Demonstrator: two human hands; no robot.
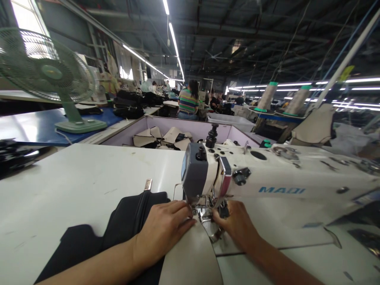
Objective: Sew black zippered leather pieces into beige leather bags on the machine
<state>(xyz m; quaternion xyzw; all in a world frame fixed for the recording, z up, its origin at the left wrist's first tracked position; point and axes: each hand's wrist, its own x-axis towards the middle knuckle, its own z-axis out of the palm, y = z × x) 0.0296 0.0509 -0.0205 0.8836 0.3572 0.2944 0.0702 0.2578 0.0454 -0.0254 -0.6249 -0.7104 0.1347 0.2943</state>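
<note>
A white sewing machine [282,174] with a grey head stands in front of me. Under its presser foot [205,215] runs the tip of a beige panel [190,257], whose wide end reaches towards me. My left hand [166,227] is closed on the panel's left edge, thumb and fingers close to the foot. Beneath that hand and forearm spreads a black padded piece [121,215] with a metal zipper pull [148,184] at its far end. My right hand [239,225] is closed just right of the foot; its fingertips are partly hidden by machine parts.
Beyond the white table [74,178], a lilac-sided bin [118,133] holds beige and black pieces. A green fan [73,107] stands on a blue table at left. Two thread cones [267,96] stand at right. A person in a striped top [187,102] is farther back.
</note>
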